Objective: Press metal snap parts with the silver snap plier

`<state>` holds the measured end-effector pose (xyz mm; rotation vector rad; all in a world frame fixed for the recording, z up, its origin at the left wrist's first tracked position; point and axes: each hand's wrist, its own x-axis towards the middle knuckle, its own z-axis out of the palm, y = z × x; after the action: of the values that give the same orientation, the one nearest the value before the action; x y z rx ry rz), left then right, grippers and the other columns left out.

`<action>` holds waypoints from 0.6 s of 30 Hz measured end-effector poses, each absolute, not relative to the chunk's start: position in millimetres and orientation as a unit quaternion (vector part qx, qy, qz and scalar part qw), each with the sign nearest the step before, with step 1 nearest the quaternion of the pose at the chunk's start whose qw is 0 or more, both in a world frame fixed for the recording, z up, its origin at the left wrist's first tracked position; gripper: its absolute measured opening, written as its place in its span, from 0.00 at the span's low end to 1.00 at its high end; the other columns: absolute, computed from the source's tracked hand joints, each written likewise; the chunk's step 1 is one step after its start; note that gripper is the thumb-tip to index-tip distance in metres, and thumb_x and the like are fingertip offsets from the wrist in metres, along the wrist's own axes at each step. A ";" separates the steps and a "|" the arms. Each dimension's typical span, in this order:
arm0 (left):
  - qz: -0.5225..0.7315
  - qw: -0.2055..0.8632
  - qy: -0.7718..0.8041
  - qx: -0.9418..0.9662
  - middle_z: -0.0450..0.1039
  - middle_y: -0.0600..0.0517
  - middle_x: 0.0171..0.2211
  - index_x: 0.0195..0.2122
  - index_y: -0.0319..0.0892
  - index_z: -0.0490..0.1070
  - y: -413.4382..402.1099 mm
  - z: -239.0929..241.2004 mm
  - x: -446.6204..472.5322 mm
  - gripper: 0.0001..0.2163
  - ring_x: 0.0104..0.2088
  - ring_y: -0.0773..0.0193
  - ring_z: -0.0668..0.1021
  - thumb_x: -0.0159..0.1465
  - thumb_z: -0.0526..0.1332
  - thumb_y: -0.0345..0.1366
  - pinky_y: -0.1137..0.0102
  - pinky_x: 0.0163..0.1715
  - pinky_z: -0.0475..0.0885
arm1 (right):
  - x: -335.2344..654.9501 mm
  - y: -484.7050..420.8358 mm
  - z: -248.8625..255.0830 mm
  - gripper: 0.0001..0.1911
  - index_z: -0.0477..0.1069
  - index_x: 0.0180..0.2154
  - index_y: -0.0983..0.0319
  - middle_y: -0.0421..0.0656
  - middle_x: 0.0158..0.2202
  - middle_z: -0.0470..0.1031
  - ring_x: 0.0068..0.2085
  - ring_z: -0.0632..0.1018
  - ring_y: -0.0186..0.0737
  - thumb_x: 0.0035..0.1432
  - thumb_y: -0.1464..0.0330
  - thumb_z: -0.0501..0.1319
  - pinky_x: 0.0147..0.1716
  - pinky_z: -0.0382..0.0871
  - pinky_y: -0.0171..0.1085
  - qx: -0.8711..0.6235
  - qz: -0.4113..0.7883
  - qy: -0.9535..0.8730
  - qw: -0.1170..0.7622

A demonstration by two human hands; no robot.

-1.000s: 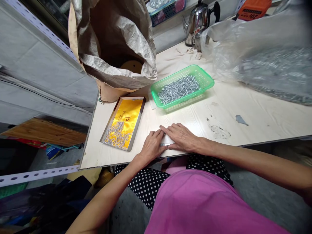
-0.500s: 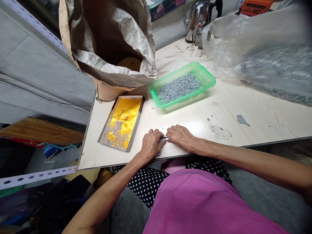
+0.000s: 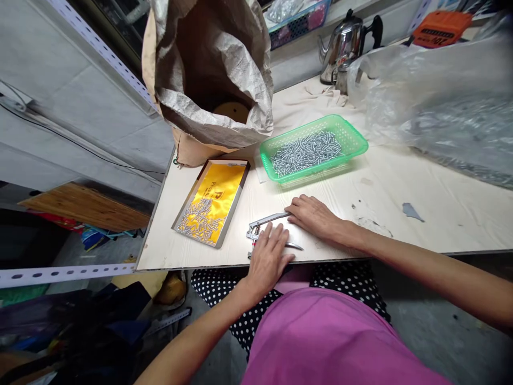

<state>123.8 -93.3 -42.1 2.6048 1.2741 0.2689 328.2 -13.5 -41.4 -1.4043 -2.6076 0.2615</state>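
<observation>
Metal spring-loaded pliers (image 3: 269,218) lie on the table near its front edge, their two handles spread apart and pointing right. My left hand (image 3: 267,258) rests across their middle and lower handle, fingers stretched out and partly covering them. At the end of the upper handle, my right hand (image 3: 315,216) has its fingers bent and closed around the tip. Left of the hands is a shallow box (image 3: 231,211) with a yellow lining and many small metal pins at its near end. Behind my hands stands a green plastic basket (image 3: 355,144) full of similar small metal pins.
A large open woven sack (image 3: 248,59) stands at the back left of the table (image 3: 320,267). Behind the basket is a steel kettle (image 3: 347,45). A big clear plastic bag (image 3: 449,101) of metal parts fills the right rear, with an orange object (image 3: 443,28) beyond.
My hands have moved apart; the pliers, mostly hidden under them before, now show with handles spread. My left hand has flattened. The whole view has shifted slightly.
</observation>
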 end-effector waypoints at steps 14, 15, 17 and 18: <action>0.140 0.179 0.385 0.894 0.73 0.42 0.53 0.57 0.40 0.66 -110.3 -43.8 133.5 0.22 0.56 0.52 0.73 0.67 0.56 0.48 0.57 0.56 0.68 | 250.3 -5.0 -16.3 0.05 0.76 0.38 0.57 0.45 0.41 0.73 0.44 0.67 0.45 0.62 0.66 0.61 0.35 0.52 0.40 -0.259 0.090 -0.958 0.079; 0.155 0.177 0.359 0.903 0.75 0.43 0.49 0.53 0.40 0.69 -116.1 -40.5 132.2 0.18 0.51 0.55 0.76 0.68 0.56 0.46 0.61 0.52 0.71 | 240.8 -8.7 -16.9 0.05 0.76 0.36 0.58 0.44 0.40 0.73 0.44 0.67 0.45 0.62 0.66 0.62 0.34 0.52 0.40 -0.222 0.091 -0.968 0.068; 0.196 0.149 0.299 0.922 0.78 0.46 0.41 0.46 0.40 0.72 -125.6 -29.8 124.8 0.12 0.41 0.61 0.79 0.68 0.57 0.41 0.68 0.44 0.74 | 225.9 -12.5 -21.7 0.07 0.75 0.31 0.59 0.45 0.38 0.72 0.44 0.66 0.45 0.62 0.68 0.61 0.34 0.53 0.40 -0.174 0.076 -0.980 0.058; 0.221 0.125 0.279 0.926 0.78 0.48 0.38 0.44 0.40 0.73 -127.6 -22.6 117.9 0.09 0.38 0.63 0.78 0.67 0.58 0.38 0.69 0.41 0.74 | 220.6 -12.8 -25.4 0.08 0.75 0.30 0.60 0.45 0.38 0.72 0.44 0.66 0.45 0.62 0.69 0.61 0.35 0.54 0.41 -0.159 0.066 -0.983 0.059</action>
<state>117.9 -127.6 -22.6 2.6992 0.8118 0.6439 220.6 -12.8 -25.4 -0.4829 -2.9772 0.1998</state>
